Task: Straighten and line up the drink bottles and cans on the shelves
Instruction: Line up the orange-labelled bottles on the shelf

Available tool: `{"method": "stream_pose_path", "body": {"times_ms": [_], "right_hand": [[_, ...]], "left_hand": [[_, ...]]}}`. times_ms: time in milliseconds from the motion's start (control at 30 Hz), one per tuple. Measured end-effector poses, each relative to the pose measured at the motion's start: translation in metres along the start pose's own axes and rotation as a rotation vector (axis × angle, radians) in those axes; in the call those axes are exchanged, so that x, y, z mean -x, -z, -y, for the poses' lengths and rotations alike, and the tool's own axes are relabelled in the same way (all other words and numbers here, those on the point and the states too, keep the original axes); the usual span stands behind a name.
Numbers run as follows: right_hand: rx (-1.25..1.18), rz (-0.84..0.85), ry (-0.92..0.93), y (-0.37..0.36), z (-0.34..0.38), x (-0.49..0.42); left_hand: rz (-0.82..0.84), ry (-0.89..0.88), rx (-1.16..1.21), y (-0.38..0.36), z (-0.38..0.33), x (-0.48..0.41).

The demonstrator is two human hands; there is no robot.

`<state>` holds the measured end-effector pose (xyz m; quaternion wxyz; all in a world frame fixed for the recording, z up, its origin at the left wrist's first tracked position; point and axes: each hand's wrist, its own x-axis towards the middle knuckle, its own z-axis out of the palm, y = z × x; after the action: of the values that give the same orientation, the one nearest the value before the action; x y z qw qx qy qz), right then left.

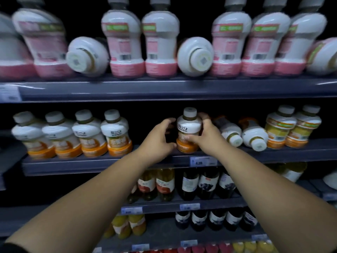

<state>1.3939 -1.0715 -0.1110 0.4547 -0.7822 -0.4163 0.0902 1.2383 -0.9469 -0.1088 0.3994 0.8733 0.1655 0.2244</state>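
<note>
The orange bottle [188, 132] stands upright on the middle shelf [91, 164], right of four matching bottles [89, 134]. The right grip [209, 137] clasps its right side; the left grip [158, 137] cups its left side, thumb at the base

Upright bottle [188, 131] sits between your left hand [159, 136] and right hand [207, 136] on middle shelf [109, 164]. Four bottles [89, 133] left, toppled bottles [254, 136] right.

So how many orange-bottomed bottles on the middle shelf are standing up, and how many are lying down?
Standing bottles: 7, counting the held bottle in the right hand
Lying bottles: 2
Total: 9
</note>
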Motion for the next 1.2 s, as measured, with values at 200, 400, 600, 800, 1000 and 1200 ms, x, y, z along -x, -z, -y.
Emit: {"method": "stream_pose_path", "body": {"times_ms": [200,400,600,800,1000,1200], "right_hand": [[-0.073,0.106,0.014,-0.054,0.029,-0.007],[-0.090,0.148,0.034,-0.098,0.058,-0.011],[-0.077,0.142,0.024,-0.115,0.069,-0.010],[-0.100,0.165,0.006,-0.115,0.069,-0.011],[-0.033,0.128,0.035,-0.067,0.047,0.006],[0.200,-0.160,0.024,0.024,-0.011,0.039]], "left_hand": [[-0.315,-0.328,-0.555,0.081,0.028,0.058],[-0.501,-0.241,-0.802,0.150,0.067,0.069],[-0.227,-0.030,-1.058,0.151,0.073,0.063],[-0.246,-0.068,-0.976,0.145,0.077,0.067],[-0.287,-0.299,-0.902,0.117,0.039,0.043],[-0.246,-0.373,-0.847,0.055,-0.002,0.011]]}}
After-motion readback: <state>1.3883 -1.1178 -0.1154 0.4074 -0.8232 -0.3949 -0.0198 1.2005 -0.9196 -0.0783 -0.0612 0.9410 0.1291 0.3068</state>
